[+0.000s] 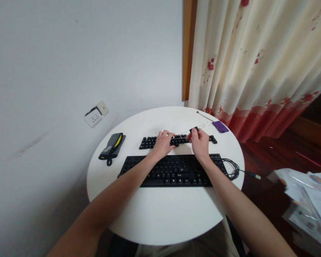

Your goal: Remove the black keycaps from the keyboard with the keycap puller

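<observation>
My left hand (163, 144) rests on a block of black keycaps (149, 142) laid in rows on the white table, its thumb and fingers apart. In my right hand (199, 142) is a wire keycap puller (193, 129) with a black grip, pinched between thumb and fingers. Its thin wires reach down to the left, near the keycaps, and up to the right. Whether the wire end grips a keycap is too small to tell. Below both hands lies a black keyboard (176, 170), partly covered by my forearms; its cable (234, 167) is coiled at the right.
A grey and yellow pouch (112, 146) lies on the left of the round white table (166, 217). A thin brush (204, 116) and a purple cloth (220, 126) are at the back right. The wall has a socket (93, 117). Papers and plastic bags (307, 200) lie right of the table.
</observation>
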`<state>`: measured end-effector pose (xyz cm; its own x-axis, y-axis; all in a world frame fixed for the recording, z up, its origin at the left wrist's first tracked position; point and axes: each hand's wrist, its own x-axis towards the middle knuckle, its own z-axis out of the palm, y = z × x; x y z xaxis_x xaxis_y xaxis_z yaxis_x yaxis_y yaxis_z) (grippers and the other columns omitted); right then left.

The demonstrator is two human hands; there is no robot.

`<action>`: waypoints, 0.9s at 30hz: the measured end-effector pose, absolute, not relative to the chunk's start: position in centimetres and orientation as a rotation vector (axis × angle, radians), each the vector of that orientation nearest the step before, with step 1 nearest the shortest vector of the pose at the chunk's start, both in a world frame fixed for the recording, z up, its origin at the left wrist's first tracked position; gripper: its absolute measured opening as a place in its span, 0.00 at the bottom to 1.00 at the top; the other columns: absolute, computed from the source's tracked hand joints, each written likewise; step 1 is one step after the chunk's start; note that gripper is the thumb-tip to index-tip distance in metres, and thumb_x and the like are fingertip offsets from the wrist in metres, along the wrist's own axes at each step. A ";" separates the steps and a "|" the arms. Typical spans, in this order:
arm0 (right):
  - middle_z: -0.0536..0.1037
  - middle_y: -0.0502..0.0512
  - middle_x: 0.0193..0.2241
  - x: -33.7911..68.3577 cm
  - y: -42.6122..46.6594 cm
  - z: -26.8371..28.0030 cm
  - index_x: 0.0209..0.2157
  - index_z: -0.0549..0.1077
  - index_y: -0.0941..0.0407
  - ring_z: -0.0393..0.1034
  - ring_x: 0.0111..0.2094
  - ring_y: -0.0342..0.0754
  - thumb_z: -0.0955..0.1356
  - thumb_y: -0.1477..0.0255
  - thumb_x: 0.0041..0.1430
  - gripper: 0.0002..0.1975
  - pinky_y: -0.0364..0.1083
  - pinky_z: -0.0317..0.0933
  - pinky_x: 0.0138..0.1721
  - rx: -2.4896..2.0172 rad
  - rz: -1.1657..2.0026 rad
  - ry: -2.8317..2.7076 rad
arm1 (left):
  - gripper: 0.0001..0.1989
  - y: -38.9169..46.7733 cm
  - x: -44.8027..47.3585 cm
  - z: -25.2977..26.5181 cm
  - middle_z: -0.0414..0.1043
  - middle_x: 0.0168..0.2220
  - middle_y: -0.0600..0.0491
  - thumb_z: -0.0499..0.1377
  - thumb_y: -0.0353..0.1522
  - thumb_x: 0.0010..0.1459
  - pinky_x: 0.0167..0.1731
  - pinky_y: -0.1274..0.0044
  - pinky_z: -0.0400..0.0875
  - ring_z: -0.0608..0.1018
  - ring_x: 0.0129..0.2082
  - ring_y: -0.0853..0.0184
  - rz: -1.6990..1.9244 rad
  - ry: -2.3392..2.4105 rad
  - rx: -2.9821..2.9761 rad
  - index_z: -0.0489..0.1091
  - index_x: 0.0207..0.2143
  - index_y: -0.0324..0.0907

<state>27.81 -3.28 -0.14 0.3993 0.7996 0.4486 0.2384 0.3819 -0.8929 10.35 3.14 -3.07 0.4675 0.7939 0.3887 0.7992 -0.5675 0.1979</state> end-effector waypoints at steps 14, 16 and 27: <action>0.72 0.49 0.19 28.2 -4.8 1.0 0.23 0.71 0.57 0.65 0.20 0.43 0.65 0.67 0.61 0.14 0.42 0.56 0.23 -1.071 0.782 -1.746 | 0.08 1.9 7.0 1.8 0.77 0.36 0.52 0.62 0.29 0.56 0.38 0.76 0.66 0.76 0.36 0.64 -0.366 -1.452 -3.117 0.77 0.39 0.42; 0.72 0.48 0.19 28.3 -5.2 1.2 0.22 0.70 0.57 0.64 0.22 0.42 0.65 0.69 0.61 0.14 0.42 0.55 0.25 -1.032 0.749 -1.919 | 0.07 1.1 6.5 3.0 0.77 0.33 0.54 0.62 0.30 0.55 0.34 0.78 0.65 0.76 0.32 0.67 -0.188 -1.381 -3.320 0.77 0.37 0.42; 0.73 0.47 0.20 28.6 -5.6 0.9 0.27 0.78 0.58 0.61 0.22 0.41 0.66 0.71 0.61 0.12 0.41 0.54 0.24 -0.910 1.014 -2.251 | 0.08 -3.1 8.3 3.4 0.72 0.24 0.58 0.68 0.34 0.48 0.28 0.79 0.62 0.72 0.24 0.70 0.369 -1.290 -3.604 0.74 0.29 0.41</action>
<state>28.56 -5.59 0.87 -0.6486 0.7422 0.1685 0.3658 0.4982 -0.7861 8.31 -3.13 3.40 0.7855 0.4919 -0.3754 0.6160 -0.5639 0.5501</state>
